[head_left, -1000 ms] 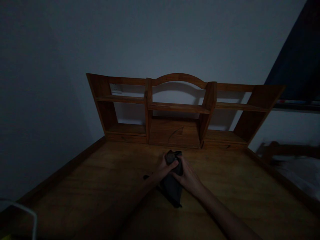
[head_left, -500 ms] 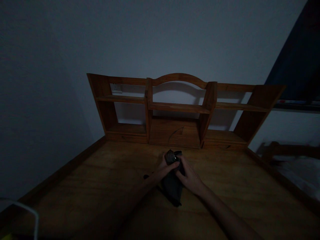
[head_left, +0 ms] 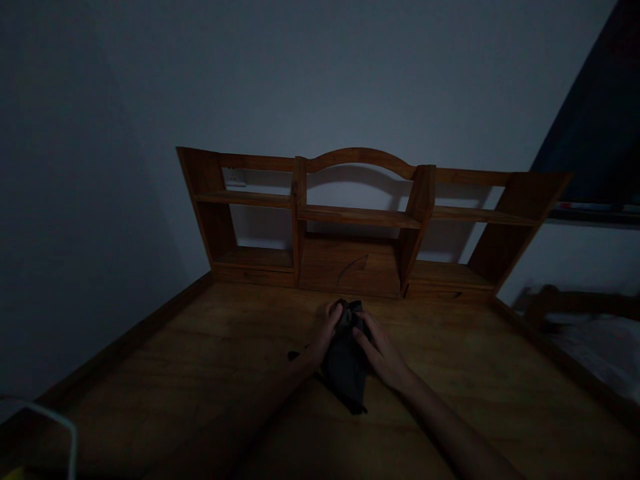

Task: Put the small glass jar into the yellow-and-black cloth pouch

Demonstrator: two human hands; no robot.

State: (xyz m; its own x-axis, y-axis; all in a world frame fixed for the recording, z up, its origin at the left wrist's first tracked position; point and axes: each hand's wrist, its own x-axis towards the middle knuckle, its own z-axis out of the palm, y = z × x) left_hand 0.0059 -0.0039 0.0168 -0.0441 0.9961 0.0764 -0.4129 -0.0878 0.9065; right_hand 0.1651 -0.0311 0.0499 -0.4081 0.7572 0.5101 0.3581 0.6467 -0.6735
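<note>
A dark, limp cloth pouch lies on the wooden desk, its narrow end pointing toward me. My left hand is closed at the far left end of the pouch, thumb bent over a small dark, slightly shiny object at its mouth; poor light hides what it is. On the right side, my right hand grips the pouch's upper edge between thumb and fingers. A small black tip shows beside my left wrist; whether it belongs to the pouch I cannot tell.
A wooden shelf unit with compartments stands along the back of the desk. Raised edging borders the desk's left side. A pale cable curves at lower left. The room is dim.
My left thumb has drawn back from across the shiny object toward the left, and the hands are slightly farther apart. The pouch has barely moved.
</note>
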